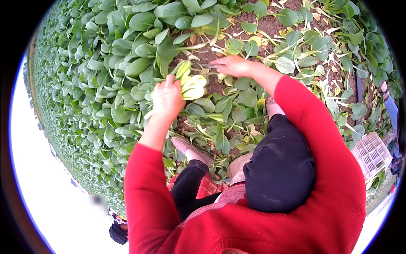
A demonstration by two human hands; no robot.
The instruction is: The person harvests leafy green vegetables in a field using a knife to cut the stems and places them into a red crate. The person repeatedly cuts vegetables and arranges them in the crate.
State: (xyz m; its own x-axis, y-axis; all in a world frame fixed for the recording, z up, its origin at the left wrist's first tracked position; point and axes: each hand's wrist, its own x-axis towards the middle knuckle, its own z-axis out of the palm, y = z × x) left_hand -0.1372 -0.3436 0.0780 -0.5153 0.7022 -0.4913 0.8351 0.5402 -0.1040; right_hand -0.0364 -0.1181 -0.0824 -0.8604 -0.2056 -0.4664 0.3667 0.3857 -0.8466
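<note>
My left hand is closed around a head of bok choy, whose pale green stalks point right, towards my other hand. Its leaves lie mostly hidden behind my fist. In my right hand is a knife; its short metal blade shows beyond the fingers, pointing left. The blade is close to the stalk base, and whether they touch I cannot tell. Below the hands, cut leaves cover much of the soil.
Dense standing bok choy fills the left side. Loose trimmed leaves lie over brown soil on the right. A red plastic crate is beneath me, between my legs. At far right are a pale crate and another person's blue sleeve.
</note>
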